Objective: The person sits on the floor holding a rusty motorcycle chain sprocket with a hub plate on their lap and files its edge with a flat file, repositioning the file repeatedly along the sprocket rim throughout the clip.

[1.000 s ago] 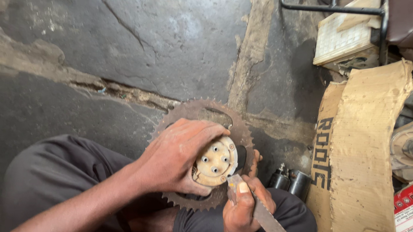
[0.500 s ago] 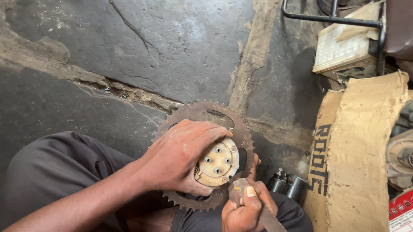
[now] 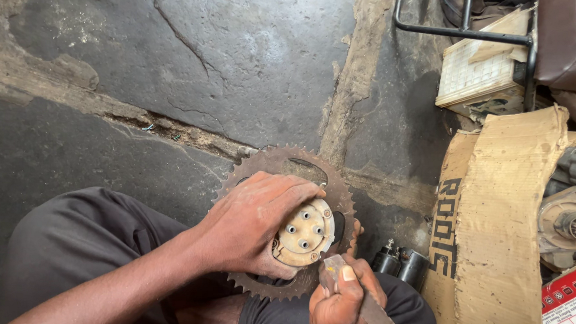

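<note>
I am squatting over a dark stone floor (image 3: 175,57) and pressing my left hand (image 3: 252,222) flat across a rusty toothed sprocket (image 3: 288,165), fingers spread and curled around the pale round hub (image 3: 305,232) seated at its centre, so the sprocket is resting against my lap, just above my knees. My right hand (image 3: 343,303) is closing into a tight fist around a flat metal tool (image 3: 375,314), thumb pressing on top, with the tool's blunt end sitting right at the lower right edge of the hub. Judging by how things lie, the hub is still sitting in the sprocket, its four small studs in place, so whatever working at the joint I am doing looks only under way, with the two parts not yet apart. My palm is covering the left half of the sprocket and part of the hub, so I cannot tell how the tool tip is meeting the seam. The tool's far end is running out of the bottom edge. Beside my knee two small dark cylinders (image 3: 401,263) are standing, too shadowed to identify, and a sheet of torn cardboard (image 3: 501,232) is hiding most of the greasy engine part (image 3: 570,226) at the right.
</note>
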`<state>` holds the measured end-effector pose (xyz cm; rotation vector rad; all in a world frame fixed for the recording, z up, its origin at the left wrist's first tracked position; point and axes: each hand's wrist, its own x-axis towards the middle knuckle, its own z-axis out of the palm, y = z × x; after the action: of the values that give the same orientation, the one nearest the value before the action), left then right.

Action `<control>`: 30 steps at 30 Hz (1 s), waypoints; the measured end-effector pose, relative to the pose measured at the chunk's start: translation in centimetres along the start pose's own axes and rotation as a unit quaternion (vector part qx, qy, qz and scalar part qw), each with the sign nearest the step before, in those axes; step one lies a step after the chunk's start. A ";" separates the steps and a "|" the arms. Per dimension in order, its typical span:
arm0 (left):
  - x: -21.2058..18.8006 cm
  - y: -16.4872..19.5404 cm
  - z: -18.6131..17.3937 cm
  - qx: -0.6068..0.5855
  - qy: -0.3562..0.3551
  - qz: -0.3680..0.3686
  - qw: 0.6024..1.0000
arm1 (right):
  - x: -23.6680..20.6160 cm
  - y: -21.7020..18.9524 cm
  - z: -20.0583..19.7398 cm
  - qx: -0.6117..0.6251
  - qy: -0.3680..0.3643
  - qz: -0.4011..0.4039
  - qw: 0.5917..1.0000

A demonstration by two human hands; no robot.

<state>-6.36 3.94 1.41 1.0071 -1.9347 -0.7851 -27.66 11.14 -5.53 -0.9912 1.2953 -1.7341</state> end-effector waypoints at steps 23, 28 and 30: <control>-0.1 -0.2 0.0 0.002 0.007 -0.003 1.000 | 0.0 -0.7 1.0 -0.107 -0.002 -0.074 0.991; -0.2 -0.1 0.0 -0.004 0.000 -0.004 1.000 | -0.2 -0.4 0.6 -0.137 -0.023 -0.076 0.987; -0.2 -0.1 0.0 -0.001 -0.001 -0.007 1.000 | -0.3 -0.3 0.6 -0.068 0.005 -0.061 0.996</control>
<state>-6.29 4.07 1.23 1.0208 -1.9290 -0.7966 -27.04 11.23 -5.14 -1.1614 1.4004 -1.7624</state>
